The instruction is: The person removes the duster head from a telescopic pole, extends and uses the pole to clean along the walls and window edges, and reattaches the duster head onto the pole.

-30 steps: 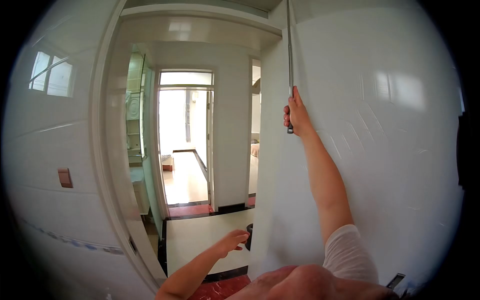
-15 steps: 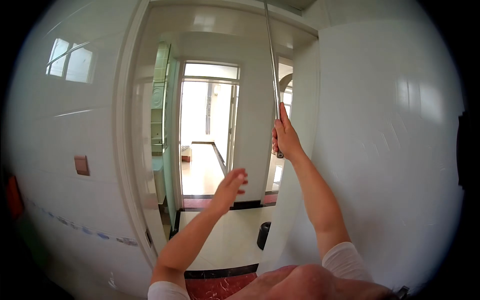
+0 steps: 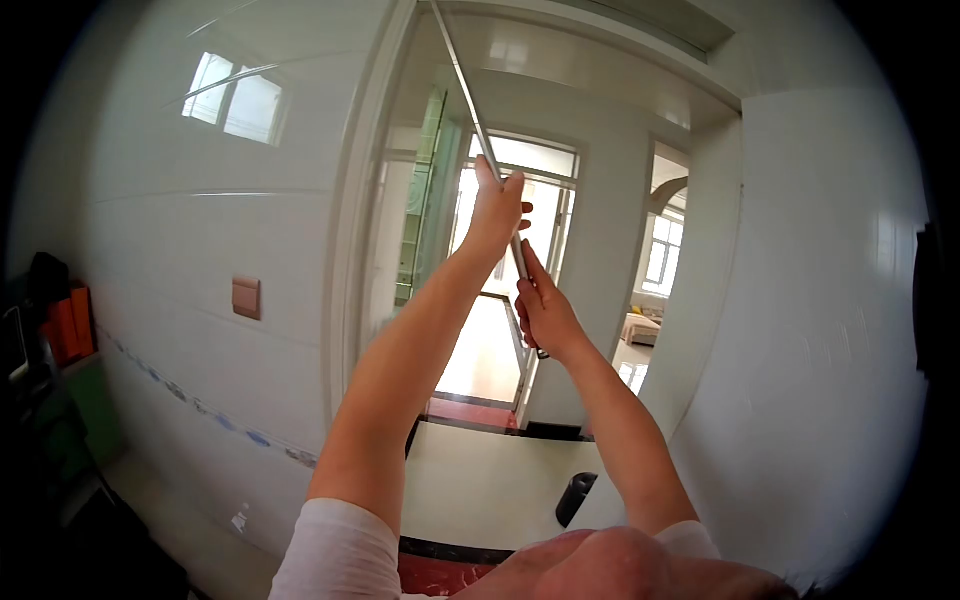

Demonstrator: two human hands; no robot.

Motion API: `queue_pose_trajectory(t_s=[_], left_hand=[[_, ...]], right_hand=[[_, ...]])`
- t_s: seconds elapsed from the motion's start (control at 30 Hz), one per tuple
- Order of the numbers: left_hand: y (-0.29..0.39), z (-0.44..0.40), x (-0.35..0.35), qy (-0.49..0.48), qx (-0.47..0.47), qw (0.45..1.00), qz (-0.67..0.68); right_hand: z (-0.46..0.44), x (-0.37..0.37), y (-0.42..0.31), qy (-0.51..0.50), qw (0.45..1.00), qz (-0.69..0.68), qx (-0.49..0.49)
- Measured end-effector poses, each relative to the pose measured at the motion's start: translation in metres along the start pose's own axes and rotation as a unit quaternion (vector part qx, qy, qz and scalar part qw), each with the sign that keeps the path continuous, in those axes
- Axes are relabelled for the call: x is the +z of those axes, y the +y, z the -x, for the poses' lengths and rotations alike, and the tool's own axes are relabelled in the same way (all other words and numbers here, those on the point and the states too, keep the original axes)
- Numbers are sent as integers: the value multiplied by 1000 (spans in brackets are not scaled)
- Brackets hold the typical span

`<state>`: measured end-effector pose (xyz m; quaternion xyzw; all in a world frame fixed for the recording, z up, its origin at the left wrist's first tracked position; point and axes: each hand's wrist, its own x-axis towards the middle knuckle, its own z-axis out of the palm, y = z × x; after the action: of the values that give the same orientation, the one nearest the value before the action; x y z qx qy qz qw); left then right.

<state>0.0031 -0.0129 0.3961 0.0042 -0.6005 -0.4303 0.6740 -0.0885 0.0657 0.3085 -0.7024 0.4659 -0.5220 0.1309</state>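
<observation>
A thin metal pole (image 3: 461, 80) slants from the upper left, in front of the doorway, down to its dark lower end. My left hand (image 3: 497, 208) is closed round the pole's middle, with the thumb and forefinger pointing up on either side of it. Lower on the same pole, near its bottom end, my right hand (image 3: 547, 315) grips it with the fingers wrapped around and the thumb laid along it. The pole's top end lies beyond the upper edge of the view.
The door frame (image 3: 362, 200) stands left of my hands, beside a tiled wall with a brown light switch (image 3: 247, 298). A white panel (image 3: 820, 300) is at the right. Beyond the doorway stands a black bin (image 3: 576, 500). Orange items (image 3: 68, 325) are at the far left.
My left hand has risen from below and taken hold of the pole above my right hand. The pole now leans further left, and the view has turned left.
</observation>
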Motion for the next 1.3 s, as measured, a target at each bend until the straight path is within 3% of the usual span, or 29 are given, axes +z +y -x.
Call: queue_pose_trajectory(t_s=[0.07, 0.17, 0.37, 0.53, 1.0, 1.3], left_hand=[[9, -9, -10, 70, 6, 997, -37], [7, -16, -29, 100, 15, 993, -67], [-9, -5, -16, 89, -3, 989, -117], [-20, 5, 34, 19, -31, 986, -162], [-100, 26, 214, -155, 41, 954, -255], [-111, 40, 248, -221, 90, 915, -325]], right_hand=[[-5, 14, -3, -9, 1000, 3, 10], [-14, 25, 0, -28, 999, -45, -1], [1, 20, 14, 6, 1000, -18, 3], [20, -3, 33, 81, 995, -52, 12], [83, -99, 78, 263, 947, -177, 53], [89, -106, 95, 288, 936, -204, -15]])
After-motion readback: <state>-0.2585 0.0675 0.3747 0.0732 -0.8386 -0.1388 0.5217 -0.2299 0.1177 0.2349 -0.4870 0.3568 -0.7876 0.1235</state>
